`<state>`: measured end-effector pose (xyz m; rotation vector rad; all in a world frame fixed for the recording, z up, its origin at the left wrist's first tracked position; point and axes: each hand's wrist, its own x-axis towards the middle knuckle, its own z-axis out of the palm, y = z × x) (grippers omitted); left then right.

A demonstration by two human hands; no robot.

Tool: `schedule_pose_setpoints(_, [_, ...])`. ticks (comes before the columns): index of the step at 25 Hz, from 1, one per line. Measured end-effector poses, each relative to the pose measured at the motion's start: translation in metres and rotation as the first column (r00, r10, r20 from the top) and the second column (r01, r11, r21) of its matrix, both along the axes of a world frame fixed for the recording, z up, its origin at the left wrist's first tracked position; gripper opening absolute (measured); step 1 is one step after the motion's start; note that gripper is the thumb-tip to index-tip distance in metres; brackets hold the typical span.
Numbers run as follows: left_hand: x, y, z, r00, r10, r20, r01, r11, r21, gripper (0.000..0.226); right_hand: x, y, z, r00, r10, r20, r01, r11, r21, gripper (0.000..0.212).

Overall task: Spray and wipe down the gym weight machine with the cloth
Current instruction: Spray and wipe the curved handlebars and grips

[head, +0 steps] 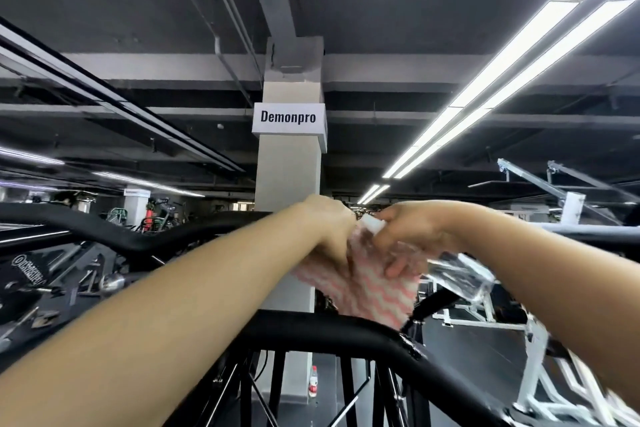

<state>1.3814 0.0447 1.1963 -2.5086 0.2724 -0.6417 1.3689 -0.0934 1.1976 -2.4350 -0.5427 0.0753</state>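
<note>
My left hand [329,222] grips the top of a pink-and-white zigzag cloth [377,291], which hangs down over the black curved bar of the weight machine [332,326]. My right hand [408,232] holds a clear spray bottle [460,274] with a white cap [372,224], tilted with the cap toward the cloth and my left hand. Both hands are raised in front of a concrete pillar. The picture is blurred around the hands, so the bottle's nozzle is not clear.
A grey pillar [287,166] with a "Demonpro" sign stands straight ahead. A small bottle with a red label [312,381] stands on the floor by its base. Black machine frames [52,270] fill the left; white equipment frames [533,340] stand at the right.
</note>
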Motion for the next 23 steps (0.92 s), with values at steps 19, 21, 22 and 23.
schedule_pose_setpoints(19, [0.024,-0.060,-0.028,0.992,-0.106,0.064,0.115,0.982,-0.148,0.067,-0.018,-0.164,-0.008,0.791,-0.518,0.327,0.310,0.799,0.515,0.016])
schedule_pose_setpoints(21, [0.028,-0.074,-0.042,0.974,-0.124,0.189,0.168,0.956,-0.240,0.065,-0.019,-0.178,-0.009,0.764,-0.544,0.348,0.309,0.781,0.542,0.014])
schedule_pose_setpoints(22, [0.032,-0.079,-0.050,0.962,-0.108,0.252,0.183,0.936,-0.299,0.068,-0.017,-0.183,-0.010,0.754,-0.554,0.354,0.312,0.775,0.550,0.014])
schedule_pose_setpoints(23, [0.036,-0.082,-0.056,0.949,-0.105,0.296,0.209,0.914,-0.348,0.075,-0.015,-0.184,-0.012,0.749,-0.563,0.348,0.316,0.766,0.560,0.013])
